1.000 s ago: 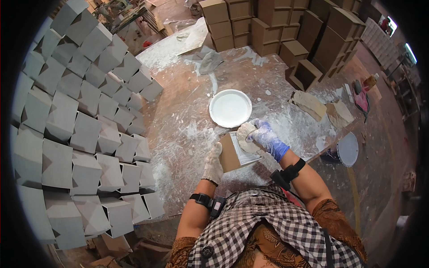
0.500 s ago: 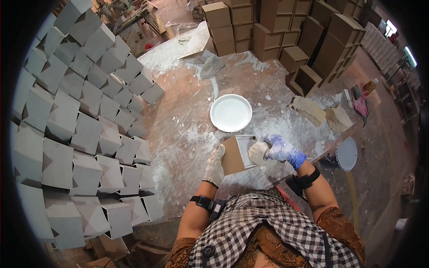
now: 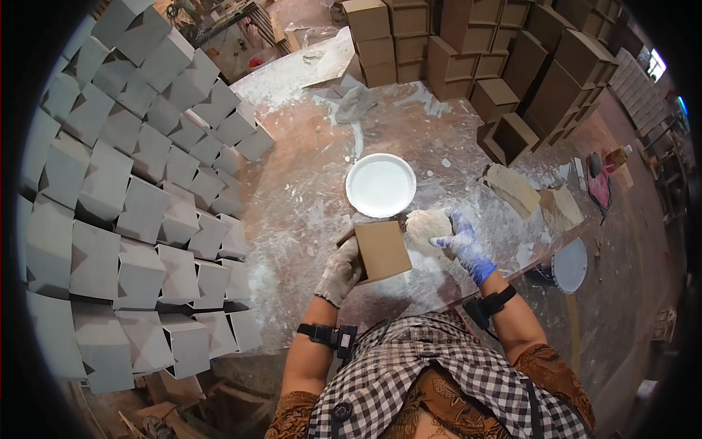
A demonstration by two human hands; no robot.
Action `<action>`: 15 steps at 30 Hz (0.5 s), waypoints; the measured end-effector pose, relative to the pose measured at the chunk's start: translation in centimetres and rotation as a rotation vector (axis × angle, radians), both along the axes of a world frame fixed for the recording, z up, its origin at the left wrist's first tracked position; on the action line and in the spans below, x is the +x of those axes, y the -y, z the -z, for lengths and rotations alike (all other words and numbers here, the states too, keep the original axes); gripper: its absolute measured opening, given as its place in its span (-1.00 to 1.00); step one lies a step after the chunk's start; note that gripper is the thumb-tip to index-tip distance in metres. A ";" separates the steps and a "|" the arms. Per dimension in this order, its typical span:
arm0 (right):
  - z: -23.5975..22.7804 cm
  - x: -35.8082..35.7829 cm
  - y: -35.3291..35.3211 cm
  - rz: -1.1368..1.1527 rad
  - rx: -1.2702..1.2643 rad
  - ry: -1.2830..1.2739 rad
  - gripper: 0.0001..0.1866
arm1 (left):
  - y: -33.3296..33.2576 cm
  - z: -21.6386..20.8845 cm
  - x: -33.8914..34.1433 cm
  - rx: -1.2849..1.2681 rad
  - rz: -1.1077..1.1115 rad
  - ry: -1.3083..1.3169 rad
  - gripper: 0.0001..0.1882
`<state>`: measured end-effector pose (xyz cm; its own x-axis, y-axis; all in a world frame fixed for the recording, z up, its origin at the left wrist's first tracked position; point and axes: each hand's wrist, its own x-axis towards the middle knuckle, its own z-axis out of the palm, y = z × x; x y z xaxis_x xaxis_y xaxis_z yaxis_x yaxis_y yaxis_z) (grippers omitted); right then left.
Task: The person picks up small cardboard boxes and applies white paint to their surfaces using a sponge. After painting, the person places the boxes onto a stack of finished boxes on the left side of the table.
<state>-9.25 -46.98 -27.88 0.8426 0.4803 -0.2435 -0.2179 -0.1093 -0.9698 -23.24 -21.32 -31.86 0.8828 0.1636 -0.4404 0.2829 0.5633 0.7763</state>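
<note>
My left hand [image 3: 341,274], in a pale knitted glove, grips a brown open box [image 3: 385,251] from its left side. A plain brown face of the box is turned up, and the fingers are partly hidden behind it. To the right, my right hand [image 3: 466,244] wears a blue glove smeared with white. It is closed on a rounded off-white pad [image 3: 428,226], cloth or sponge, which sits just beside the box. Beyond the box on the table stands a shallow white dish [image 3: 381,185] of white liquid, probably paint.
Rows of grey-white boxes [image 3: 142,208] are stacked at the left. Brown boxes [image 3: 468,62] rise at the far right, with one open box [image 3: 510,139] at their foot. Crumpled brownish scraps [image 3: 512,189] lie right on the paint-smeared table [image 3: 307,190]; a bucket [image 3: 569,265] stands past its edge.
The box has been turned over in my left hand, so its white-coated side no longer shows. My right hand has drawn the pad off the box, to the right.
</note>
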 end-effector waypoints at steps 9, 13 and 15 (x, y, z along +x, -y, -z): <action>0.8 0.3 0.6 0.007 -0.016 0.107 -0.37 | 1.7 -3.5 2.4 1.488 1.327 -0.277 -0.58; -0.4 1.2 0.2 -0.074 0.009 0.364 -0.40 | 3.0 -1.8 2.3 1.221 0.926 -0.041 -0.55; -1.1 1.6 0.0 -0.193 -0.078 0.618 -0.42 | 4.1 0.5 2.6 1.255 0.909 0.021 -0.53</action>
<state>-7.64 -47.03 -26.77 0.7388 0.6376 0.2184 0.4081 -0.1653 -0.8978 -20.69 -25.37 -32.32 0.8905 -0.1705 -0.4219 0.1400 -0.7796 0.6105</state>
